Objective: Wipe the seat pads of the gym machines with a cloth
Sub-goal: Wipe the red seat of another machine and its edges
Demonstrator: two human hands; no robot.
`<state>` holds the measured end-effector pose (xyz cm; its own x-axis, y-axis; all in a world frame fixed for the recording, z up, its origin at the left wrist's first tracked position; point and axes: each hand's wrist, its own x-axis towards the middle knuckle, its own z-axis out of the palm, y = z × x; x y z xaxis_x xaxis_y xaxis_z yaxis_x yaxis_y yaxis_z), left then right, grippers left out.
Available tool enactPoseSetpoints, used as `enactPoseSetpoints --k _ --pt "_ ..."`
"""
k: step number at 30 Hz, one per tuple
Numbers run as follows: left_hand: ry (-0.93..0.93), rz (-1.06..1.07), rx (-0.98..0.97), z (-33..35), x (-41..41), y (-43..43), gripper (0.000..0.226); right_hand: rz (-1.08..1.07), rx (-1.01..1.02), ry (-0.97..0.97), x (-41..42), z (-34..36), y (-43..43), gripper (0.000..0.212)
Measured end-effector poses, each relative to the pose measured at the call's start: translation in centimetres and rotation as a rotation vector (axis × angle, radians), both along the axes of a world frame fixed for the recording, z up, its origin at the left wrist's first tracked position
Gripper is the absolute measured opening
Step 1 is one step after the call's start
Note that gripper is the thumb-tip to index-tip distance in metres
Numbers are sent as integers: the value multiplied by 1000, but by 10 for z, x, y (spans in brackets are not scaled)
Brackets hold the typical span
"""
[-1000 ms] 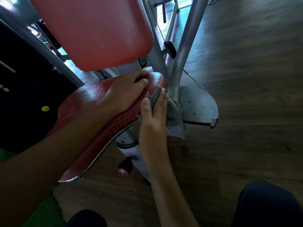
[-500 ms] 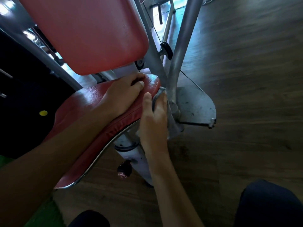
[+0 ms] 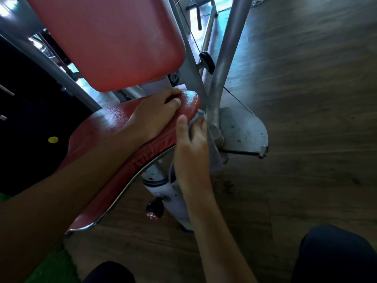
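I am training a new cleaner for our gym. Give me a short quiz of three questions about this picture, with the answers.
1. True or false: the grey cloth lies flat on top of the back pad.
2. Which hand holds the cloth against the side edge of the seat pad? A) the left hand B) the right hand C) neither hand
3. Fill the gap: the seat pad and the back pad are both ____ in colour.

Key: 1 false; 2 B; 3 red.
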<state>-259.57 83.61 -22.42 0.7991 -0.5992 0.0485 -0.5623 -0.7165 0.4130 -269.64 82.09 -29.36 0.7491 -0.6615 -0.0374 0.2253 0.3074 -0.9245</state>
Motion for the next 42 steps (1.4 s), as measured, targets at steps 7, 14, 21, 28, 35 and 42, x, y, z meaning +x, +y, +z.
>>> enactPoseSetpoints --k 7,14,21,28,35,42 --pt "36 -22 -37 0 4 0 36 123 8 -16 -22 -5 12 65" --pt "306 -22 -308 17 15 33 26 102 -105 42 -27 9 66 79" --pt "-39 -56 172 35 -8 122 38 258 -59 -34 -51 17 144 68" --pt "91 -73 148 35 -23 150 45 148 -7 -32 -37 26 146 71" --pt "103 -86 88 31 -17 151 44 127 -66 113 -26 36 143 69" --pt "120 -84 36 30 -13 150 41 125 -202 105 -31 42 160 67"
